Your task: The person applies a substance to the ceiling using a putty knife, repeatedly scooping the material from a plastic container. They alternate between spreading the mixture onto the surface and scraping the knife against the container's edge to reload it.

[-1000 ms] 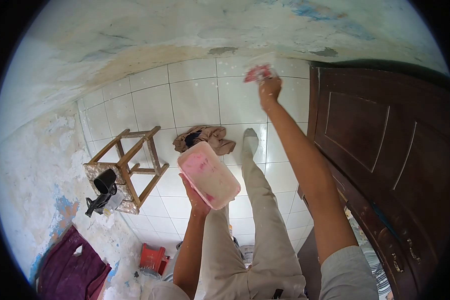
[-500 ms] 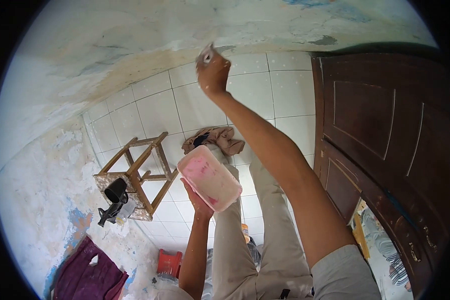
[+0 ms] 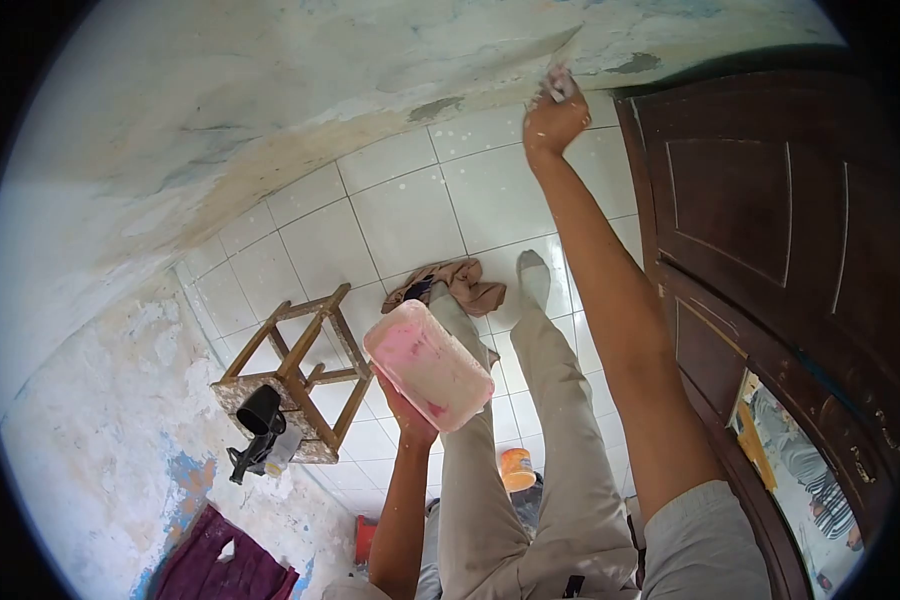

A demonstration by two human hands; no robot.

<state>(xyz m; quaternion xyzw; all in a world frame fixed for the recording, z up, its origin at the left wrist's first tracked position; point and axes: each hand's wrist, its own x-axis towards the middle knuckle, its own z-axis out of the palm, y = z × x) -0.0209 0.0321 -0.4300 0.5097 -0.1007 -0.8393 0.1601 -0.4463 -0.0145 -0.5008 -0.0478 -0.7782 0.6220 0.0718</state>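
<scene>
Patchy wall (image 3: 270,90) ahead of you meets your right hand (image 3: 553,118), fingers closed on a small scraper (image 3: 560,82) against it, while your left hand (image 3: 407,415) cups the pink tub (image 3: 427,364) well below

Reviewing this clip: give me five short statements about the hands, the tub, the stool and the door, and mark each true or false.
1. The left hand holds a pink-stained plastic tub. True.
2. The right hand rests on the tub. False: it is raised to the wall, gripping a small tool.
3. The wooden stool stands upright. False: it lies tipped on the tiled floor.
4. A dark wooden door is at the right. True.
5. A brown cloth lies on the floor. True.
</scene>
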